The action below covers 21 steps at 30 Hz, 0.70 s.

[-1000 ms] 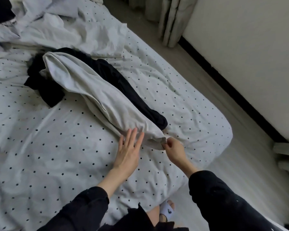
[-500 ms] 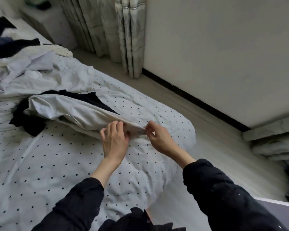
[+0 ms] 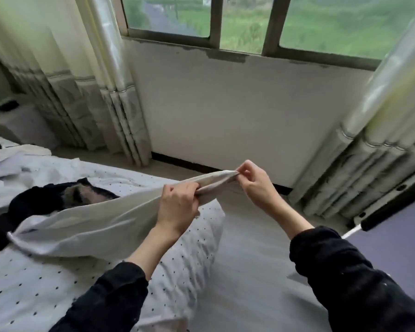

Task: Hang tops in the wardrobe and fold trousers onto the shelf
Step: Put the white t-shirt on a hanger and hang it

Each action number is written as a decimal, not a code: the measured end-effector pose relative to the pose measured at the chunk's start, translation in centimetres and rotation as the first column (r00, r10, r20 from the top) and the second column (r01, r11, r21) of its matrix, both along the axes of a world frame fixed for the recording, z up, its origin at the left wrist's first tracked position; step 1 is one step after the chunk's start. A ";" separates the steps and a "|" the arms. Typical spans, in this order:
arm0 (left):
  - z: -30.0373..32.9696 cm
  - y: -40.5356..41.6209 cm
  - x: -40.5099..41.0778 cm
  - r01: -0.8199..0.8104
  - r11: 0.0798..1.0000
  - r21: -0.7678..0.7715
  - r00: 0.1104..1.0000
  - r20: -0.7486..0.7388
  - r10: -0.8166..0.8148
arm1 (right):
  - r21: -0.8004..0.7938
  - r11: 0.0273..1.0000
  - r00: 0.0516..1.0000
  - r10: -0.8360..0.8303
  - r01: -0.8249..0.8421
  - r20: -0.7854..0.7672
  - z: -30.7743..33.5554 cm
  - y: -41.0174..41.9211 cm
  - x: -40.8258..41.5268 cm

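Note:
A long cream-white garment (image 3: 89,224) hangs stretched in the air above the bed's corner, its far end still resting on the bed. My left hand (image 3: 179,207) is shut on the cloth near its raised end. My right hand (image 3: 254,182) pinches the very tip of that end, a little higher and to the right. A black garment (image 3: 34,202) lies crumpled on the bed behind the white one, partly hidden by it. More white clothes (image 3: 15,168) lie heaped at the far left.
The bed (image 3: 34,283) has a white sheet with black dots and fills the lower left. Bare floor (image 3: 244,271) runs between bed and wall. Curtains (image 3: 89,92) hang left and right of a window (image 3: 244,22). A dark-edged panel (image 3: 393,212) stands at the right.
Both hands took hold of the white garment's end and lifted it off the bed, up and to the right. My view swung up from the bed to the window wall.

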<state>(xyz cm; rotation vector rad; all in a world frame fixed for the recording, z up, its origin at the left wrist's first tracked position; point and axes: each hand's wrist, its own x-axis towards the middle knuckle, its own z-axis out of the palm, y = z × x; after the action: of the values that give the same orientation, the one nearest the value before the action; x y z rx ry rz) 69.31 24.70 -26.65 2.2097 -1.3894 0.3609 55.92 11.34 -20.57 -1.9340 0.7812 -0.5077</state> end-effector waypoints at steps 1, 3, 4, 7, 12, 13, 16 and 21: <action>0.6 -1.2 -1.9 0.045 0.999 -0.002 0.999 -0.003 -0.045 | -0.001 0.999 0.999 -0.049 0.049 0.016 0.6 -0.6 -2.3; 1.6 -3.1 -5.0 0.120 0.993 0.008 0.992 -0.044 -0.120 | 0.017 0.989 0.987 -0.147 0.146 0.060 1.5 -1.8 -5.9; 2.0 -4.5 -7.2 0.169 0.986 0.003 0.983 -0.071 -0.168 | 0.026 0.977 0.973 -0.213 0.211 0.089 2.0 -2.4 -8.4; 3.2 -7.1 -11.5 0.243 0.970 0.013 0.953 -0.189 -0.237 | 0.059 0.944 0.932 -0.330 0.325 0.150 3.1 -3.5 -13.7; 5.3 -11.5 -18.3 0.421 0.906 -0.041 0.872 -0.258 -0.416 | -0.085 0.837 0.840 -0.531 0.541 0.114 4.0 -4.6 -23.5; 5.6 -12.5 -19.1 0.446 0.894 -0.041 0.854 -0.279 -0.439 | -0.120 0.813 0.821 -0.561 0.570 0.100 4.4 -4.7 -25.0; 7.1 -15.2 -23.1 0.553 0.832 -0.036 0.793 -0.284 -0.539 | -0.242 0.722 0.753 -0.655 0.649 0.064 6.0 -4.4 -30.3; 8.7 -19.0 -27.7 0.672 0.740 0.031 0.706 -0.329 -0.628 | -0.317 0.660 0.672 -0.736 0.681 -0.086 8.8 -3.0 -36.4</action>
<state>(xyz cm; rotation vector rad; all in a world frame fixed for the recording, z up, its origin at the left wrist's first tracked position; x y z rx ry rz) 41.61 5.68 -17.98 1.6126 -1.9405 -0.3361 19.53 8.38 -11.79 -1.8731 1.7250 -0.9278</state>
